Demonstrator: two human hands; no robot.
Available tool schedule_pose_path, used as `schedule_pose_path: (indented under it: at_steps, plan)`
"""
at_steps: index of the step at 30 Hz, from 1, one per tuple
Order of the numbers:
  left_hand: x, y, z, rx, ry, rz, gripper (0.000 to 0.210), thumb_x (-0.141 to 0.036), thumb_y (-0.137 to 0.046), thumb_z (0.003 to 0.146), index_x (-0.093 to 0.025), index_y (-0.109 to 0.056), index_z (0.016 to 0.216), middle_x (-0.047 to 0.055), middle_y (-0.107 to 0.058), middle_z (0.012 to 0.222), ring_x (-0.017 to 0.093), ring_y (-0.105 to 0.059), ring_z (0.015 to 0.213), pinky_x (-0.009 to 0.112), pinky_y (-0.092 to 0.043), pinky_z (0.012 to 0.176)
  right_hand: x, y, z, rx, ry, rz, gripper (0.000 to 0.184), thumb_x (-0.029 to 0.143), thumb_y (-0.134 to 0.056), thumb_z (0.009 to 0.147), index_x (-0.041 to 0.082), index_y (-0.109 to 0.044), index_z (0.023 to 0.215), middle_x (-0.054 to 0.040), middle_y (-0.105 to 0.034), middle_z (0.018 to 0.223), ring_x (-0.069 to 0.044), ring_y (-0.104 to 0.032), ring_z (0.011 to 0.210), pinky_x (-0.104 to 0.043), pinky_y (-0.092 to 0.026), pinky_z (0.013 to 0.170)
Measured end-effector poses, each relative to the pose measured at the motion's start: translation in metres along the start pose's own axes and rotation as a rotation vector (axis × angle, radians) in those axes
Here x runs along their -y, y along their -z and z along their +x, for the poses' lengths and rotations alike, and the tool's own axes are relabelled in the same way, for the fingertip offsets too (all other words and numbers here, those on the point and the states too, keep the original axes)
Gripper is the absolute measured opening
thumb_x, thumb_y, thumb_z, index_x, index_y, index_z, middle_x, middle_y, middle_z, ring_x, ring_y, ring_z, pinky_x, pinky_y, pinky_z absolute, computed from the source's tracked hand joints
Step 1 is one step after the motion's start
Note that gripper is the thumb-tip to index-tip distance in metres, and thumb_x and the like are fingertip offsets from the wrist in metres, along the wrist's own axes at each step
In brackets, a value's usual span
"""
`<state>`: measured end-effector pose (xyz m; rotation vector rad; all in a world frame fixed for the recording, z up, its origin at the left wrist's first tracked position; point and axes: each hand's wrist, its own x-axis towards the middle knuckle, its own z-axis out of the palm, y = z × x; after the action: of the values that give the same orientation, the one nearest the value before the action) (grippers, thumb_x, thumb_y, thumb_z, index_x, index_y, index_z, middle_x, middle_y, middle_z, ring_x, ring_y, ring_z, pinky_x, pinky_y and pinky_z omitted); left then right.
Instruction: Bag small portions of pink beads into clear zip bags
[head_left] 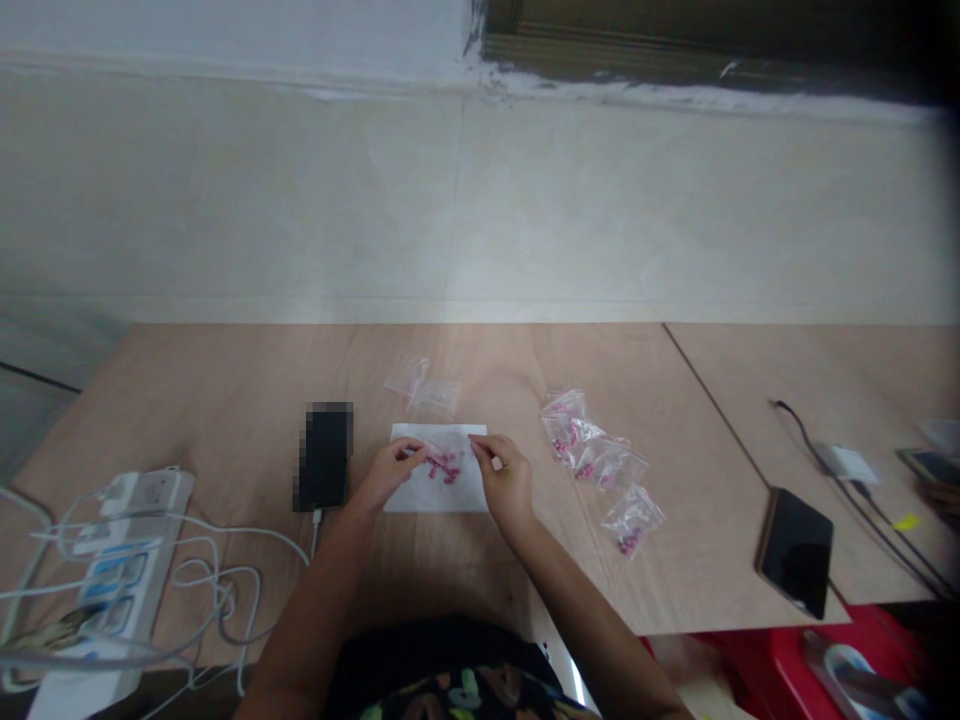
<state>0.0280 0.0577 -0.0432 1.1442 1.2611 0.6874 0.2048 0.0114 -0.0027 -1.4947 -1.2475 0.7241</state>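
Pink beads (442, 466) lie in a loose group over a white sheet of paper (405, 498) in front of me. At the sheet's left side, my left hand (390, 470) is closed in a pinch on what looks like a small clear zip bag (433, 449), whose outline is faint. My right hand (508, 482) is over the sheet's right edge, thumb and forefinger pinched together. Whatever is between those fingertips is too small to make out. Behind the paper lie flat clear zip bags (435, 396) without visible beads.
Several zip bags holding pink beads (592, 452) lie to the right. A phone (327, 455) with a charging cable is on the left, near a power strip (142, 560) and tangled white cables. Another phone (796, 552) and a black cable (806, 437) lie at the far right.
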Motion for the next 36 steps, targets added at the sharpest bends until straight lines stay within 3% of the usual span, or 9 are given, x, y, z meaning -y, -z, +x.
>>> schedule_pose_path:
  at_steps: [4, 10, 21, 36]
  plan:
    - [0.003, -0.003, 0.002, 0.036, 0.014, -0.085, 0.028, -0.040, -0.062, 0.065, -0.013, -0.059, 0.073, -0.005, -0.050, 0.049, 0.006, -0.042, 0.039, 0.018, -0.032, 0.040, -0.005, -0.003, -0.001, 0.036, -0.050, 0.004, 0.019, 0.026, -0.051, 0.076, 0.019, -0.064, 0.087, -0.0075, -0.062, 0.085, -0.018, -0.055, 0.077, -0.031, -0.045, 0.068]
    - [0.005, -0.005, 0.002, 0.087, 0.051, -0.191, 0.034, -0.043, -0.064, 0.063, -0.012, -0.056, 0.072, -0.001, -0.056, 0.057, 0.008, -0.052, 0.048, 0.022, -0.043, 0.048, -0.022, -0.012, -0.005, 0.128, -0.140, 0.000, 0.037, 0.022, -0.057, 0.069, 0.018, -0.055, 0.106, -0.0077, -0.062, 0.091, -0.017, -0.057, 0.076, -0.029, -0.048, 0.063]
    - [0.009, -0.006, 0.005, 0.087, 0.104, -0.227, 0.032, -0.039, -0.069, 0.060, -0.011, -0.053, 0.068, -0.001, -0.058, 0.057, 0.009, -0.055, 0.047, 0.023, -0.048, 0.047, -0.020, -0.017, 0.000, 0.028, 0.013, -0.172, 0.020, 0.012, -0.048, 0.072, 0.015, -0.064, 0.083, -0.0079, -0.064, 0.079, -0.018, -0.057, 0.071, -0.031, -0.047, 0.068]
    - [0.011, -0.010, 0.005, 0.047, 0.086, -0.197, 0.026, -0.034, -0.065, 0.065, -0.011, -0.052, 0.069, -0.001, -0.058, 0.060, 0.006, -0.051, 0.041, 0.020, -0.046, 0.040, -0.017, -0.013, -0.001, 0.003, -0.052, -0.095, 0.021, 0.010, -0.047, 0.067, 0.015, -0.064, 0.079, -0.0061, -0.064, 0.076, -0.016, -0.058, 0.069, -0.029, -0.047, 0.067]
